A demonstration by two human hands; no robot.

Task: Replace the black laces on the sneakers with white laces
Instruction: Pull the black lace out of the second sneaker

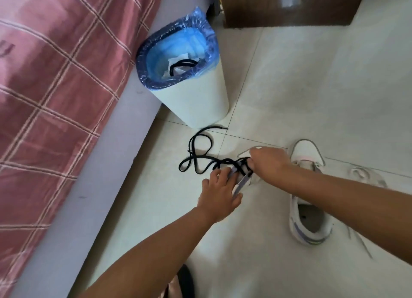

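Both forearms reach in from six o'clock in my head view. My left hand (219,191) presses on the side of a sneaker (242,181), fingers spread and fairly straight. My right hand (268,162) curls over its top and seems to pinch the black lace (196,157), though I cannot see the fingertips. That lace trails out toward ten o'clock in loose loops on the floor (312,85). It looks soft, light and limp, so I judge it best taken close to the eyelets. A second sneaker (308,199) sits at three o'clock. Another black lace (181,66) lies in the bin (196,106) at twelve.
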